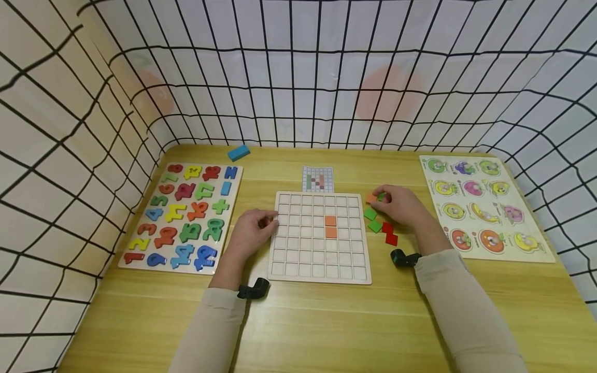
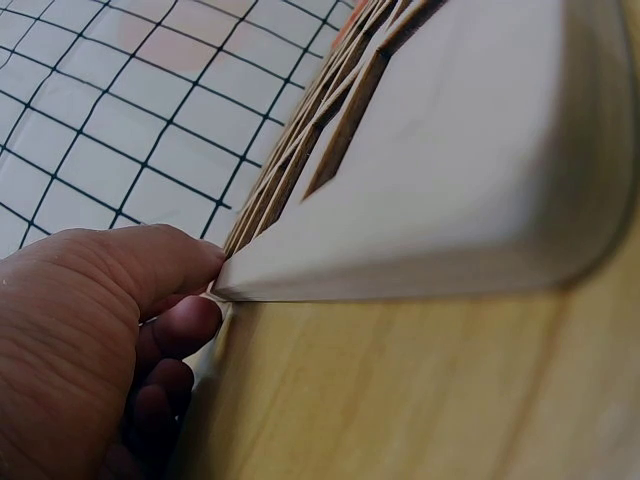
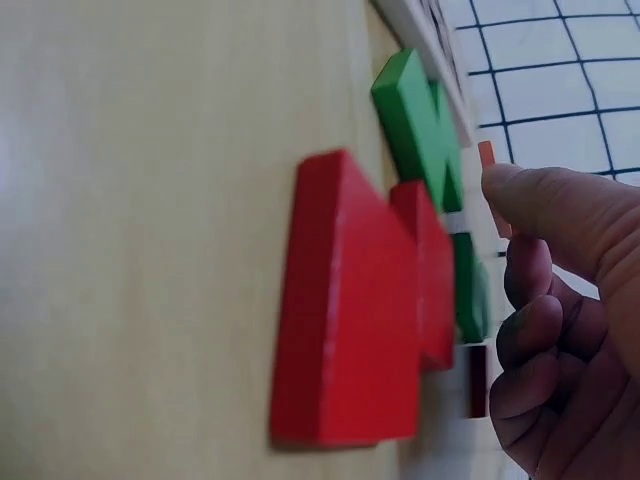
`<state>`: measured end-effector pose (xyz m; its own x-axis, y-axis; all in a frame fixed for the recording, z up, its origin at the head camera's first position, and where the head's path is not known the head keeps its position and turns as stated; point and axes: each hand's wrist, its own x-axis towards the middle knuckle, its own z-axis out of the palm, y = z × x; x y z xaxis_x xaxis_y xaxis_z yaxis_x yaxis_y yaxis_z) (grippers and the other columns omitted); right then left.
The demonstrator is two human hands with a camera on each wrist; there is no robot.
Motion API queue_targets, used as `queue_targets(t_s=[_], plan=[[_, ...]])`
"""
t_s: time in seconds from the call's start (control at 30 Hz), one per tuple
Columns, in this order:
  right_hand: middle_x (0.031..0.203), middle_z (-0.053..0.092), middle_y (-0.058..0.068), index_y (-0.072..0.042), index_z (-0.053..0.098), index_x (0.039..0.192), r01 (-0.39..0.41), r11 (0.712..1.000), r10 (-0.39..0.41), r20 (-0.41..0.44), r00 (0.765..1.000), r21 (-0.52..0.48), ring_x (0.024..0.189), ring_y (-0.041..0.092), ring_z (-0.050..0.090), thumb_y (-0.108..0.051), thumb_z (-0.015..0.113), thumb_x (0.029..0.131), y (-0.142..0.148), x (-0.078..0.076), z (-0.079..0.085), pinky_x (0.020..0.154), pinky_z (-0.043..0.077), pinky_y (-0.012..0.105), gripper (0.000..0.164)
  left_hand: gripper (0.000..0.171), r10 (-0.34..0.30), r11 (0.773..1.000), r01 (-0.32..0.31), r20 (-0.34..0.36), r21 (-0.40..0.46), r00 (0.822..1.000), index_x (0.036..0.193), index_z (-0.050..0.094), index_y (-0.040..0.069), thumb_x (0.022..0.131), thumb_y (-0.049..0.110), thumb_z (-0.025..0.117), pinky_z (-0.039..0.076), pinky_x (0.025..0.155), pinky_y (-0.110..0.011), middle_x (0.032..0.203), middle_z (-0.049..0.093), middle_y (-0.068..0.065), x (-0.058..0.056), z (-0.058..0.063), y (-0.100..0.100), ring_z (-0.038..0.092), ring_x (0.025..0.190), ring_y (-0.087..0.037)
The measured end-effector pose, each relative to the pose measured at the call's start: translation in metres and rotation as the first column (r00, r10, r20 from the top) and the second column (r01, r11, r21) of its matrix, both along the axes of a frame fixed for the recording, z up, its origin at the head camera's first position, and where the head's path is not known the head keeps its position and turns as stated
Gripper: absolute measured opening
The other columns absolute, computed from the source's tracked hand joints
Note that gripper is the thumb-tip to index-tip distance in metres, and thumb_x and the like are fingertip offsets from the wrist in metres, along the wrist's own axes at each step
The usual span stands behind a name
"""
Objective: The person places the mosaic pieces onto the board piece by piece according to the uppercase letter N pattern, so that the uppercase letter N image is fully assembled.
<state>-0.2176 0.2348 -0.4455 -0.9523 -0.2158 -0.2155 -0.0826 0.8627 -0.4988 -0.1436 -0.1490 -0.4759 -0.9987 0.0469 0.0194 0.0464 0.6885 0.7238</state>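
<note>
A square wooden grid board (image 1: 298, 243) lies mid-table with two orange tiles (image 1: 330, 232) in adjoining cells of one column. At its left edge, my left hand (image 1: 249, 233) holds the rim between thumb and index finger; the left wrist view shows the thumb (image 2: 165, 262) against the board's side (image 2: 400, 275). To the right of the board, my right hand (image 1: 396, 204) pinches an orange tile (image 3: 488, 155) between thumb and index finger. Green tiles (image 1: 370, 213) and red tiles (image 1: 391, 239) lie loose below it, and another green tile is partly hidden by the fingers.
A printed card (image 1: 318, 185) with a coloured grid pattern lies behind the board. On the left is a number puzzle (image 1: 224, 181), on the right a fruit puzzle (image 1: 466, 204). A blue block (image 1: 239, 152) sits at the back. Black wire mesh (image 1: 305, 70) surrounds the table.
</note>
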Motion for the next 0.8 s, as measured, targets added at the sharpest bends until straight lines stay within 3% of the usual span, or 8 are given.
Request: queue_targets(t_s=[0.53,0.8], plan=[[0.087,0.060,0.006,-0.015,0.066,0.124,-0.026,0.990,0.023,-0.026,0.999,-0.136,0.072,0.021,0.051,-0.032,0.069,0.098,-0.017,0.035,0.013,0.065,0.043,0.032,0.031,0.029,0.006,1.000,-0.006,0.010,-0.009,1.000,0.121,0.076,0.013,0.095,0.025,0.072,0.043,0.079,-0.034,0.091,0.066,-0.005,0.000,0.000,0.001,0.055,0.090,-0.022],[0.086,0.060,0.004,-0.015,0.067,0.122,-0.047,0.978,0.053,0.021,0.998,-0.203,0.066,0.019,0.050,-0.026,0.071,0.097,-0.030,0.054,0.013,0.056,0.041,0.027,0.028,0.029,0.004,1.000,-0.004,0.016,-0.005,1.000,0.122,0.076,0.012,0.095,0.025,0.071,0.043,0.079,-0.035,0.093,0.065,-0.005,0.000,0.000,0.001,0.055,0.090,-0.022]])
